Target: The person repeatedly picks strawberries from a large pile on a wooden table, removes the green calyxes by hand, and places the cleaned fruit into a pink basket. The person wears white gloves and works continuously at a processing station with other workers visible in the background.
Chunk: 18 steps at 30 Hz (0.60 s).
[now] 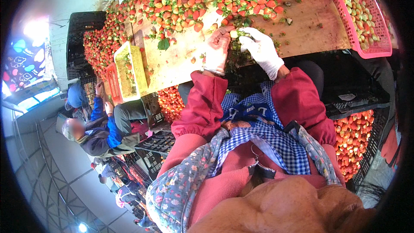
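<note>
My left hand, in a white glove stained pink, is at the near edge of the wooden table. Its fingertips hold a small pale strawberry. Facing it, my right hand in a cleaner white glove pinches the green leaves at that berry's stem end. Beneath and between both hands lies a dark heap of green caps and leaves, running over the table edge. Just beyond my fingers spreads a large pile of strawberries, most with green caps on.
A pink plastic basket of pale, capless strawberries stands at right. Leftward are a yellow basket and a red basket. Black crates of strawberries sit below the table. A co-worker sits at left.
</note>
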Each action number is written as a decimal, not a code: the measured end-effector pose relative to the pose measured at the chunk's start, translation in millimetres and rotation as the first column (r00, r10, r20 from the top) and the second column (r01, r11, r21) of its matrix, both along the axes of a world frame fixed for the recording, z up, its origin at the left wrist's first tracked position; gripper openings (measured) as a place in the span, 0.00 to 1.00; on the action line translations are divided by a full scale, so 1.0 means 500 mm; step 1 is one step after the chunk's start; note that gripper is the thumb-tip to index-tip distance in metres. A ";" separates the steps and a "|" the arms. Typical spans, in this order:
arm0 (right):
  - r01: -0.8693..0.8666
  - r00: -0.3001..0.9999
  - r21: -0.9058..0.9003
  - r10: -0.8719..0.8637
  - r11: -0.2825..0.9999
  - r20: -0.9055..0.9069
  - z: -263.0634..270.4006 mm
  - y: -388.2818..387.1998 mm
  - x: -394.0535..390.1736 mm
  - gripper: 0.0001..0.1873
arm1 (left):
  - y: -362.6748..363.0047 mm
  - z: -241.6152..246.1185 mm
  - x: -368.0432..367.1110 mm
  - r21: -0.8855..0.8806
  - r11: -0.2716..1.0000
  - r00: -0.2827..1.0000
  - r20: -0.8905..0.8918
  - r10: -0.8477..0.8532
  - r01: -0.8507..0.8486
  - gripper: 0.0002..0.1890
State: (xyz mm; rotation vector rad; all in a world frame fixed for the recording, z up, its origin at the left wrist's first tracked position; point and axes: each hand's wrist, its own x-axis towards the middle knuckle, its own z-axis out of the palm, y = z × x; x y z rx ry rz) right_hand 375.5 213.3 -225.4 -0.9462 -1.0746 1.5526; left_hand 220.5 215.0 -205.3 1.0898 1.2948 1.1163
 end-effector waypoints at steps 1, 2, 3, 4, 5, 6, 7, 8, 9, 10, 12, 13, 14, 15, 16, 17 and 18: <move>0.026 0.999 0.029 -0.027 0.999 0.036 -0.001 -0.002 0.000 0.15 | -0.003 0.006 0.001 0.004 1.000 1.000 -0.010 -0.007 0.007 0.15; 0.053 0.996 0.058 -0.057 0.997 0.070 -0.001 -0.004 0.000 0.14 | -0.005 0.010 0.003 -0.034 0.999 0.997 0.081 0.005 -0.002 0.18; 0.040 0.995 0.058 -0.045 0.997 0.085 0.000 -0.006 0.001 0.14 | -0.006 0.015 0.002 -0.024 0.999 0.998 0.065 -0.027 0.028 0.18; 0.027 0.995 0.058 -0.033 0.998 0.099 0.002 -0.008 0.002 0.15 | -0.011 0.020 0.001 -0.040 0.999 0.999 0.039 -0.030 0.032 0.18; 0.007 0.994 0.062 -0.014 0.998 0.113 0.003 -0.011 0.003 0.15 | -0.014 0.024 0.000 -0.045 0.998 0.999 0.018 -0.042 0.043 0.19; -0.003 0.995 0.039 -0.001 0.999 0.097 0.004 -0.011 0.004 0.14 | -0.017 0.029 -0.002 -0.076 0.997 0.999 0.036 -0.013 0.016 0.18; -0.016 0.997 0.022 0.014 1.000 0.082 0.005 -0.013 0.003 0.14 | -0.020 0.031 -0.001 -0.096 0.995 0.998 0.061 0.005 0.001 0.18; -0.023 0.999 0.038 0.021 0.999 0.049 0.004 -0.014 0.003 0.14 | -0.022 0.032 0.000 -0.110 0.994 0.996 0.093 0.016 -0.005 0.17; 0.035 0.975 0.161 -0.069 0.986 0.213 0.004 -0.014 0.001 0.14 | -0.024 0.032 0.002 -0.107 0.994 0.998 0.058 0.028 -0.021 0.17; 0.072 0.924 0.320 -0.184 0.945 0.335 0.003 -0.016 -0.003 0.13 | -0.027 0.031 0.007 -0.098 0.995 0.999 0.030 0.034 -0.031 0.16; 0.090 0.816 0.513 -0.359 0.854 0.454 0.000 -0.020 -0.010 0.13 | -0.033 0.027 0.017 -0.051 0.997 0.998 0.024 0.053 -0.051 0.15; 0.095 0.781 0.552 -0.406 0.828 0.475 0.000 -0.023 -0.013 0.12 | -0.037 0.025 0.022 -0.013 0.998 0.997 0.046 0.065 -0.065 0.14; 0.098 0.746 0.602 -0.459 0.792 0.483 0.000 -0.023 -0.015 0.12 | -0.041 0.025 0.022 -0.037 0.996 0.995 0.040 0.087 -0.086 0.14; 0.100 0.818 0.465 -0.339 0.880 0.465 0.000 -0.025 -0.014 0.12 | -0.046 0.026 0.020 -0.023 0.997 0.992 0.095 0.080 -0.079 0.13; 0.085 0.880 0.331 -0.227 0.940 0.418 0.001 -0.023 -0.014 0.12 | -0.049 0.028 0.014 -0.068 0.995 0.989 0.123 0.084 -0.076 0.13; 0.052 0.928 0.174 -0.112 0.983 0.355 0.002 -0.021 -0.009 0.12 | -0.053 0.030 0.008 -0.084 0.995 0.984 0.168 0.065 -0.052 0.12; 0.016 0.982 -0.144 -0.042 0.990 -0.182 0.004 -0.018 -0.013 0.12 | -0.057 0.034 -0.006 -0.240 0.970 0.993 0.096 0.069 -0.045 0.14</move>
